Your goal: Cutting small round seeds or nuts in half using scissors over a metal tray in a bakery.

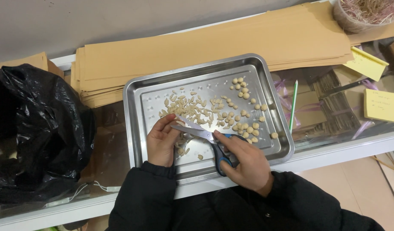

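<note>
Item: my right hand [244,164] grips scissors [205,139], blades parted; my left hand [162,141] pinches a pale seed [178,124] over the steel tray [162,81]. Risk: blades nick close fingertips.

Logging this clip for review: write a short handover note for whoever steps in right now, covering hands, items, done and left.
Right hand: fingers through the handles of the blue-handled scissors, blades open.
Left hand: pinches a small pale piece at the blades; what it is cannot be told.
Steel tray: cut halves heaped at centre-left, whole round seeds at right.
Done: the halved pile.
Left: the round ones.
</note>
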